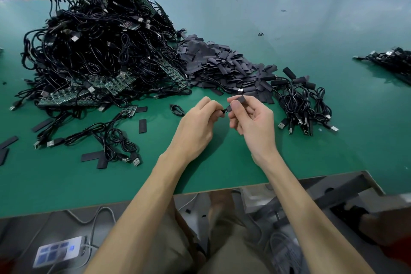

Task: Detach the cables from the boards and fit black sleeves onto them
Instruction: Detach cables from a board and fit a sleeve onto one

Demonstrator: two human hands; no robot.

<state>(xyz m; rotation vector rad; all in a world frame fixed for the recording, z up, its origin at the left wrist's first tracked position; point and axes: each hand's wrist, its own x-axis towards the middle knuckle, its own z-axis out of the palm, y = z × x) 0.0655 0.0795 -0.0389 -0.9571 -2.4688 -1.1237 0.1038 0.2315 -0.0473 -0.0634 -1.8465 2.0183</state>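
Note:
My left hand (196, 124) pinches the small black end of a cable (224, 111) above the green table (222, 171). My right hand (250, 118) holds a flat black sleeve (240, 98) between thumb and forefinger, its lower end touching the cable tip. The rest of that cable is hidden behind my left hand. A big heap of black USB cables still on green boards (95, 51) fills the far left. A mound of loose black sleeves (222, 66) lies behind my hands.
Sleeved, coiled cables (304, 104) lie to the right of my hands. More cables (391, 60) sit at the far right edge. Loose cables (115, 138), stray sleeves (142, 125) and a small board piece (130, 111) lie at the left. The table's front edge runs just below my wrists.

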